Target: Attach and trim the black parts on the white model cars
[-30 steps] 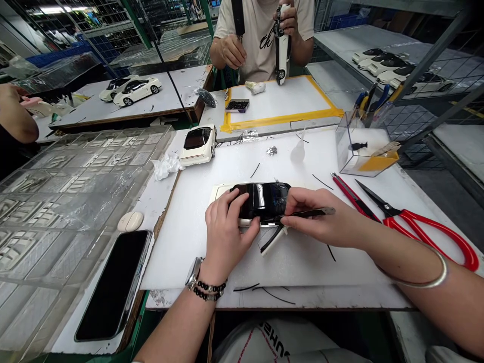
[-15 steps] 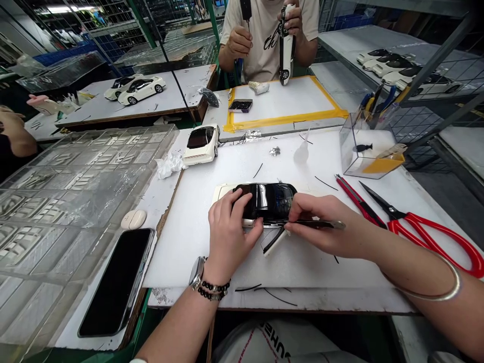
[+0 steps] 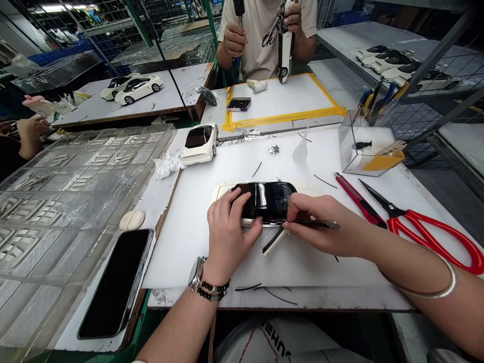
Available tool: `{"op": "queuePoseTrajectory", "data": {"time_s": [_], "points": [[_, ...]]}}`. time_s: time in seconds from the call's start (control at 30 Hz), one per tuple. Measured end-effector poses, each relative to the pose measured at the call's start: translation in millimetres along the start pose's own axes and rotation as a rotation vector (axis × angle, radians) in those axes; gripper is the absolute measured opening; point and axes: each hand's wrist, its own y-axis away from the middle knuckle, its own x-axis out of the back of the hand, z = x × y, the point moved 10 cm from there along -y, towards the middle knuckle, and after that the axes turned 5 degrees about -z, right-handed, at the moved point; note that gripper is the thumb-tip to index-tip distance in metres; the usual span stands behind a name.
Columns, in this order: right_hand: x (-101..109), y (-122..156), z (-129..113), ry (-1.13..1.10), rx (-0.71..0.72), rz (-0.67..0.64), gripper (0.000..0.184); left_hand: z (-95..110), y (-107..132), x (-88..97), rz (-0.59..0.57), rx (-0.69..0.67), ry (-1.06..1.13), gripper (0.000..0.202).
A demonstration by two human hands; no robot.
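Note:
A model car with a glossy black top (image 3: 269, 198) and a white body lies on the white work board (image 3: 310, 262) in front of me. My left hand (image 3: 228, 233) grips its left end, fingers curled over the roof. My right hand (image 3: 321, 223) pinches a thin metal tool, like tweezers (image 3: 316, 224), with its tip held against the car's near side. A small black-and-white door piece (image 3: 273, 240) juts out from the car's near side, below the tool's tip.
Red-handled scissors (image 3: 427, 229) and a red cutter (image 3: 358, 199) lie to the right, by a clear box (image 3: 368, 151). A white model car (image 3: 199, 143) stands behind. A phone (image 3: 117, 282), an earbud case (image 3: 131, 220) and clear plastic trays (image 3: 68, 191) sit left. Opposite, a person (image 3: 264, 30) holds another car.
My hands and the car have barely shifted. The person opposite raised one hand higher. A co-worker's hand at far left moved.

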Motion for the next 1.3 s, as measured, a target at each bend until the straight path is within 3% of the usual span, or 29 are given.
{"op": "queuePoseTrajectory", "data": {"time_s": [0.47, 0.83, 1.3], "points": [[-4, -2, 2, -0.005, 0.030, 0.009, 0.015, 1, 2, -0.8, 0.011, -0.009, -0.009, 0.044], [-1, -5, 28, -0.231, -0.287, 0.210, 0.016, 0, 1, -1.1, 0.015, -0.013, -0.018, 0.043], [-9, -14, 21, -0.112, -0.276, 0.231, 0.012, -1, 2, -2.0, 0.016, -0.018, -0.016, 0.043]]}}
